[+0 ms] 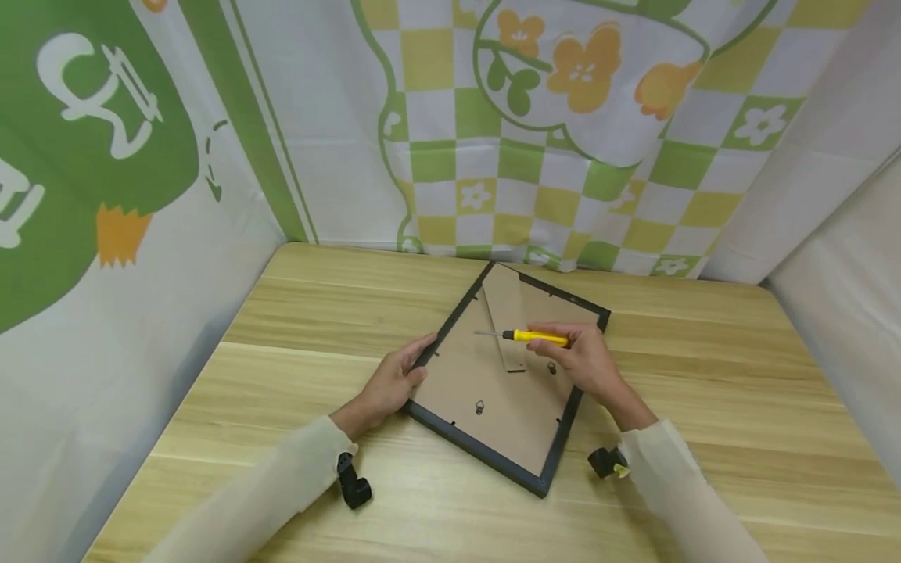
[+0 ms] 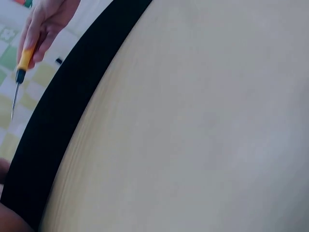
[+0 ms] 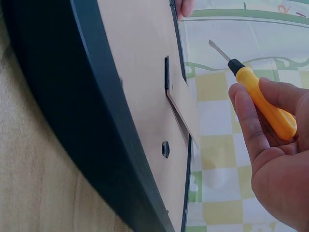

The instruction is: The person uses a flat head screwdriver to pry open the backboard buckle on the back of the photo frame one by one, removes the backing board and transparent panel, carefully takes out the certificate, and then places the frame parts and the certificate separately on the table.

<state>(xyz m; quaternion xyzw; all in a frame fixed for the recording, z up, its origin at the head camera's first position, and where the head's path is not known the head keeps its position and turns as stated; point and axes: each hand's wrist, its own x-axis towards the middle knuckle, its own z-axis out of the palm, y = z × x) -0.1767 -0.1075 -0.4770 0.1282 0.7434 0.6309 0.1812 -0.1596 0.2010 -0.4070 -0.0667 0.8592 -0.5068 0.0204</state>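
Note:
A picture frame [image 1: 450, 383] with a black border and brown backboard lies back side up, turned at an angle on the table. My left hand [image 1: 387, 387] grips its left edge, thumb on top; the left wrist view has the black side [image 2: 67, 116] close up. Over the board, my right hand [image 1: 591, 363] holds a yellow screwdriver [image 1: 540, 338] between thumb and fingers. Its flat metal tip [image 3: 217, 48] points left, apart from the backboard in the right wrist view. Beneath it is the easel leg [image 1: 503, 301], attached to the backboard.
Two small hanging rings, one left [image 1: 480, 407] and one right [image 1: 552, 367], sit on the backboard. Dark tabs [image 1: 453, 423] line the border's inner edge. Behind the wooden table [image 1: 296, 313] hangs a checkered, flowered cloth [image 1: 479, 164]; white cloth closes off both sides.

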